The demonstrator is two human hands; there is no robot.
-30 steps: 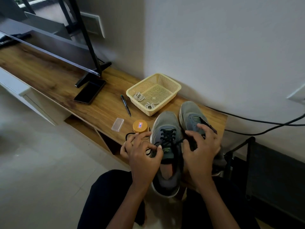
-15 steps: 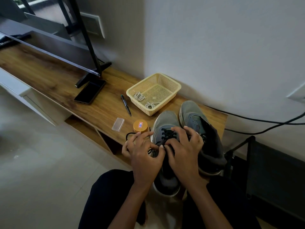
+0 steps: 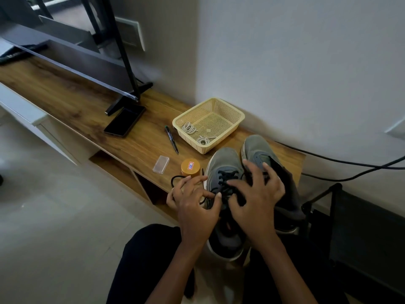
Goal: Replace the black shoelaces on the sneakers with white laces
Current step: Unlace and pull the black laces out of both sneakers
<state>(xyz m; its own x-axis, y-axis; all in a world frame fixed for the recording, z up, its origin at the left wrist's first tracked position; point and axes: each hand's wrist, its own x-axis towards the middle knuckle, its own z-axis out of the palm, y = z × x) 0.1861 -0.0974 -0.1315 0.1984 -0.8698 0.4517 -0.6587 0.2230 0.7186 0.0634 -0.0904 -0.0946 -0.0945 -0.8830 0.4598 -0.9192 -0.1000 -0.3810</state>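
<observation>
Sneakers point(image 3: 221, 165) side by side at near end of shelf point(image 3: 87, 102), toes toward basket point(image 3: 238, 116), heels projecting past edge toward lap; black lace point(image 3: 225, 178) threaded through left one, loose end looped on shelf beside tub point(image 3: 190, 167); lacing of right one hidden under hand. Left hand point(image 3: 195, 207) curled, thumb and forefinger pinching black lace near upper eyelets; right hand point(image 3: 256, 200) splayed, fingers nearly straight, pressing on lacing and on right one, no grip on anything visible. White laces point(image 3: 189, 128) coiled in basket, untouched, well apart from both hands. Step judged: unthreading of first shoe, early in task. Risks from here: lace tip snagging in eyelet if drawn out at an angle; crossings tightening instead of slackening if tugged from one side only; shoe sliding off edge, since heels overhang and only flat pressure steadies it; trailing loop dragging tub or pen point(image 3: 171, 139) if yanked; tongue hauled out of line. Safer course, by judgement: loosening row by row from top, with firm downward hold from right hand.
</observation>
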